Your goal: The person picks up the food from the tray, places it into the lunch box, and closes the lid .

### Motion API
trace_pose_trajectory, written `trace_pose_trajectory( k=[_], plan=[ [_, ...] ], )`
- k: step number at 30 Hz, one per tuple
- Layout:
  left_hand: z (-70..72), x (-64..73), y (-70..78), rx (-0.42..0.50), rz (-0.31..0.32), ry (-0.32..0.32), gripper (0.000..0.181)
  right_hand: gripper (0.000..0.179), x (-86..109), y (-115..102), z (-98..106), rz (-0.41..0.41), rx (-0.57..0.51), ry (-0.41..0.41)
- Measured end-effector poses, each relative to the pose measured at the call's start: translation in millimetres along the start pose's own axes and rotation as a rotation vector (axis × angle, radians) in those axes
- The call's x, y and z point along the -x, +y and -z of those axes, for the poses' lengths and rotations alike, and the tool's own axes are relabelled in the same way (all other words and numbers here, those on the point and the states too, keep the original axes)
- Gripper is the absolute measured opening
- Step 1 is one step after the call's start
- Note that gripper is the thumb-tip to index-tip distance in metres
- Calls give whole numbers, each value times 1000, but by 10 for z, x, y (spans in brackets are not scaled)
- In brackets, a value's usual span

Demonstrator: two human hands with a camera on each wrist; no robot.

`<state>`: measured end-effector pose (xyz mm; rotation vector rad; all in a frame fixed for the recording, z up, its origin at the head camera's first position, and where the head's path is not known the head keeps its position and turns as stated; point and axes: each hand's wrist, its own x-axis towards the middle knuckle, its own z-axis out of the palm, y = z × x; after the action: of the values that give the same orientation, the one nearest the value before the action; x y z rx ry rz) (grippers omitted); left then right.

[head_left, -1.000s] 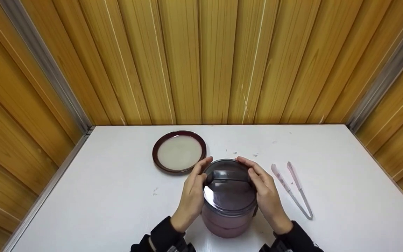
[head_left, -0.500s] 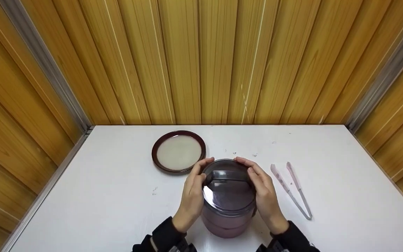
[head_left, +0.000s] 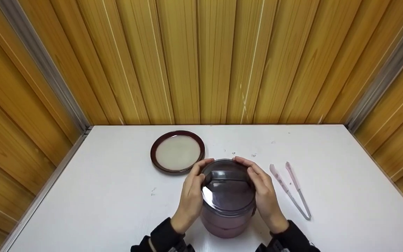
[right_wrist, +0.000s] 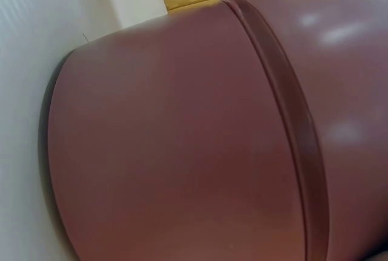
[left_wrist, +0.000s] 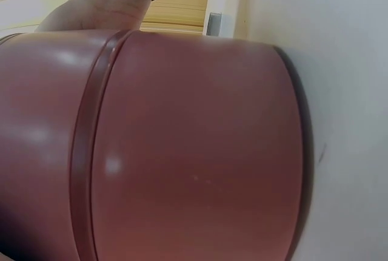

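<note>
A round pink food container (head_left: 226,225) stands upright on the white table, with a glossy dark lid (head_left: 229,196) on top that has a bar handle (head_left: 228,175). My left hand (head_left: 190,197) grips the lid's left side, thumb near the handle's end. On the opposite side, my right hand (head_left: 266,194) holds it with fingers curved along the far rim. The left wrist view shows the container's pink wall (left_wrist: 200,145) with a groove round it, its base against the table. The same wall (right_wrist: 176,133) fills the right wrist view. What the container holds is hidden.
Behind and left of the container lies a plate (head_left: 153,155) with a dark red rim and pale centre. To the right rest spread tongs (head_left: 303,201) with pink tips. Wood-patterned panels (head_left: 212,63) wall the table (head_left: 100,168) at the back and sides.
Almost nothing differs. Both hands keep the same hold on the lidded container, and the whole scene has shifted very slightly left in the head view.
</note>
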<state>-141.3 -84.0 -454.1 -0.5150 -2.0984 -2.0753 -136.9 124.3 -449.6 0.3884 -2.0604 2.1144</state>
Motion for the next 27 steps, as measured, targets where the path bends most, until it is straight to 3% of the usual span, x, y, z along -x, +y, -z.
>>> trace_pose_trajectory(
  k=[9,14,20,27],
  plan=[
    [22,7,-3,33,21,-45,54,49,-23,34,43,21,-4,-31],
    [47,-2,0,-3,35,-49,54,48,-35,20,44,33,2,-41],
    [110,-19,10,-125,28,-74,53,44,-60,-52,33,30,40,-43],
    [305,-93,28,-272,41,-121,51,40,-134,-150,209,-16,230,-60]
  ],
)
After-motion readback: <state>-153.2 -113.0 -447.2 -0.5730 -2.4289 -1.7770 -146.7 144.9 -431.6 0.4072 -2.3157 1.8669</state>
